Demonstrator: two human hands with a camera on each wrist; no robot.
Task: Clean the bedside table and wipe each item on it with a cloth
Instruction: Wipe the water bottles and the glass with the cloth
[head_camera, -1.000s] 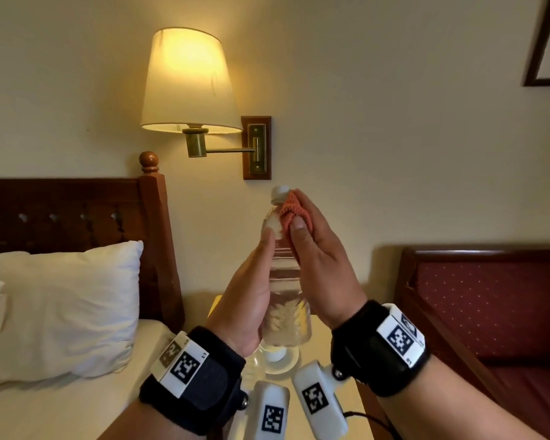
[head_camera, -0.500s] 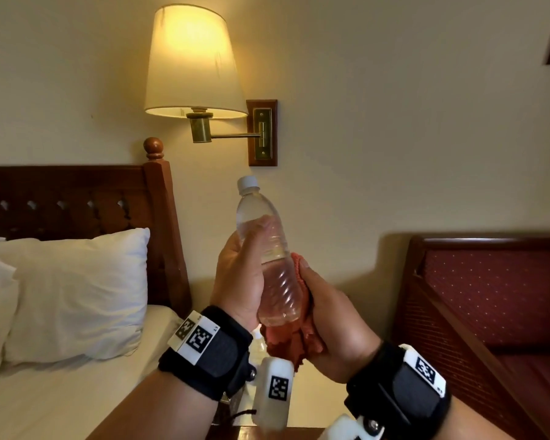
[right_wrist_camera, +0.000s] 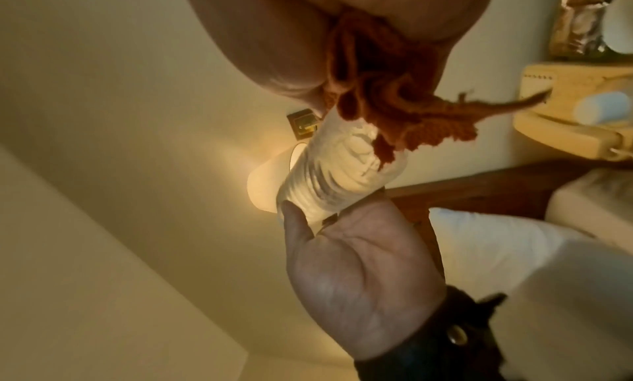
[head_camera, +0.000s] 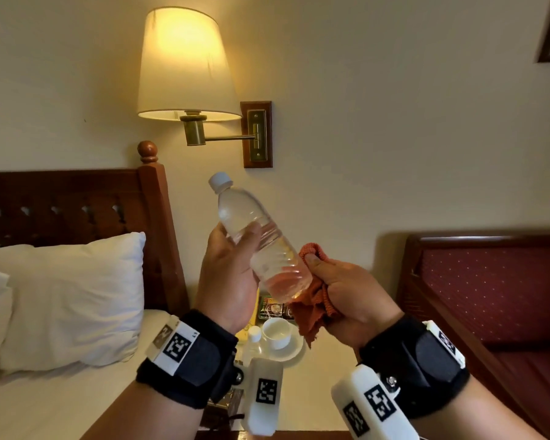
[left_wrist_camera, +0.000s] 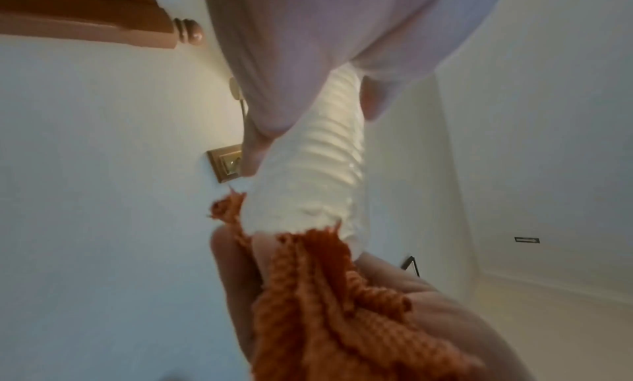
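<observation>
My left hand (head_camera: 232,265) grips a clear plastic water bottle (head_camera: 254,230) with a white cap, tilted so the cap points up and left. My right hand (head_camera: 340,284) holds a bunched orange cloth (head_camera: 311,312) against the bottle's base. In the left wrist view the ribbed bottle (left_wrist_camera: 315,154) runs down into the orange cloth (left_wrist_camera: 325,292). The right wrist view shows the bottle (right_wrist_camera: 342,170) between the cloth (right_wrist_camera: 383,110) and my left hand (right_wrist_camera: 359,273). Both are held in the air above the bedside table (head_camera: 327,392).
On the table sit a white cup (head_camera: 277,331) on a saucer, a small white-capped bottle (head_camera: 254,336) and a dark packet (head_camera: 272,308). A lit wall lamp (head_camera: 185,61) hangs above. A bed with pillows (head_camera: 70,300) is left, a red upholstered bench (head_camera: 489,296) right.
My right hand slid the cloth from the bottle's neck down to its base. My left hand moved up the bottle and tilted it left.
</observation>
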